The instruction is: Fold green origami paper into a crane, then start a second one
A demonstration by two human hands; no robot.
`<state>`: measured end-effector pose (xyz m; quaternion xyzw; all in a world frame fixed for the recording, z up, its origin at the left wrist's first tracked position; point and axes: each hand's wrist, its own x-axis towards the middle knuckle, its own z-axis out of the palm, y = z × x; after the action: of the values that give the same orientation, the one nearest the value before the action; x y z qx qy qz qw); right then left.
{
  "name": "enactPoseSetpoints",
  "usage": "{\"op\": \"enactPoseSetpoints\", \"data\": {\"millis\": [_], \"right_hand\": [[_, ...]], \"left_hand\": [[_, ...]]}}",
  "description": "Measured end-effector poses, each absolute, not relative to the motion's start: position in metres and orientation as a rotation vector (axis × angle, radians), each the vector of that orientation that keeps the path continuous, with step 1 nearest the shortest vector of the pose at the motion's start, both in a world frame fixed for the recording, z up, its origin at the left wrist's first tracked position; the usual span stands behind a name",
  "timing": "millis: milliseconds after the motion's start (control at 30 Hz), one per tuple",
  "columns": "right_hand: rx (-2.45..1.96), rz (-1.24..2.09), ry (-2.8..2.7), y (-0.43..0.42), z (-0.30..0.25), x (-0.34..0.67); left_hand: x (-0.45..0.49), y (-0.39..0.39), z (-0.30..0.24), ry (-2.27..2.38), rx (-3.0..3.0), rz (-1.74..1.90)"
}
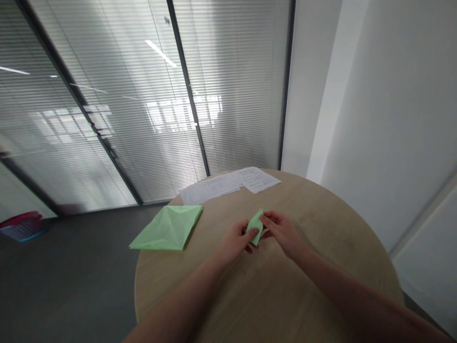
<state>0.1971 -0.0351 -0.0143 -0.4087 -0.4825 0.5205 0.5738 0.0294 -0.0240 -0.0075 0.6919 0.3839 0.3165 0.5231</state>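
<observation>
A small piece of folded green paper (255,223) is held just above the round wooden table, between my two hands. My left hand (238,240) grips its lower left side, with the thumb lying across the front. At its upper right edge, my right hand (280,229) pinches the paper between thumb and fingers. Some fingertips are hidden behind the paper. To the left lies a larger creased sheet of green paper (170,227), its left corner reaching past the table's edge.
Printed white sheets (214,187) lie along the far side of the round table (321,209). Glass panels with blinds (235,95) stand behind, and a white wall (400,105) rises at right. A red and blue basket (23,226) sits on the floor at left.
</observation>
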Motion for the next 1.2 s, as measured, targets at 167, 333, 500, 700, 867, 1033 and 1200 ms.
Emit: {"op": "enactPoseSetpoints", "data": {"millis": [167,333,500,700,867,1033,1200], "right_hand": [[-1.02,1.068,-1.081,-0.034,-0.007,0.207],[-1.05,1.044,-1.191,-0.035,-0.003,0.212],[-1.071,1.062,-1.273,-0.035,-0.004,0.211],[-1.041,1.154,-1.19,-0.035,-0.004,0.213],[-1.048,1.189,-1.159,-0.036,-0.004,0.213],[-1.036,1.189,-1.175,-0.036,-0.004,0.213],[-1.039,1.167,-1.299,-0.036,-0.003,0.216]], "left_hand": [[0.021,-0.021,-0.001,1.164,1.916,0.845],[0.016,-0.023,0.009,1.318,2.28,0.868],[0.017,-0.025,0.012,1.343,2.397,0.807],[0.016,-0.025,0.014,1.365,2.471,0.76],[0.017,-0.026,0.014,1.391,2.505,0.694],[0.018,-0.024,0.01,1.324,2.466,0.708],[0.018,-0.024,0.01,1.352,2.46,0.714]]}}
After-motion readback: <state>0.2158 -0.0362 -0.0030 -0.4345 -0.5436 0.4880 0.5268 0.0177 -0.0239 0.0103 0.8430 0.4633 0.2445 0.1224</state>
